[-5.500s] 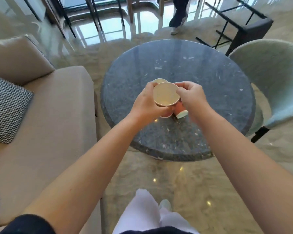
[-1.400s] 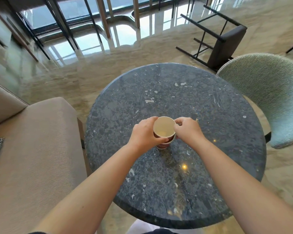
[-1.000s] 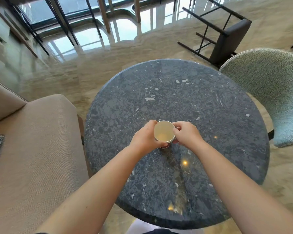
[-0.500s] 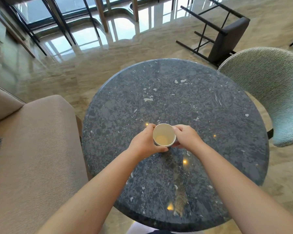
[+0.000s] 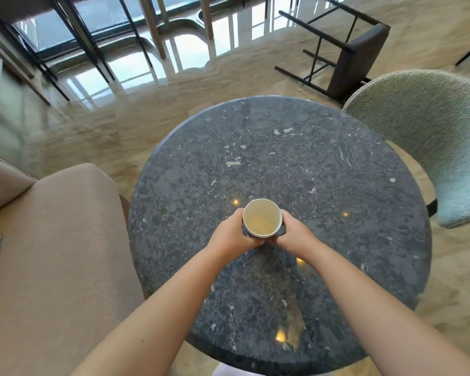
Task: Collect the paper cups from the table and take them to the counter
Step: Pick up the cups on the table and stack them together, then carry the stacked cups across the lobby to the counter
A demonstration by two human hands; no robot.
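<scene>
From the head camera, both hands close around one paper cup (image 5: 261, 218) over the near middle of the round dark stone table (image 5: 310, 164): the left hand (image 5: 232, 234) wraps its left side, the right hand (image 5: 292, 232) its right side, fingers curled against the wall. The cup's mouth faces the camera, its pale inside showing. Whether more cups are nested beneath it, or whether its base touches the tabletop, cannot be told, since the hands cover the lower wall.

The rest of the tabletop is bare stone out to its rim (only light spots glint on it). A beige sofa (image 5: 52, 253) stands close against the table's left edge; a pale green upholstered chair (image 5: 432, 126) sits tight to the right edge. Polished floor lies open beyond the far rim, up to a dark metal-framed chair (image 5: 347, 55).

No print or writing can be read on the cup.
</scene>
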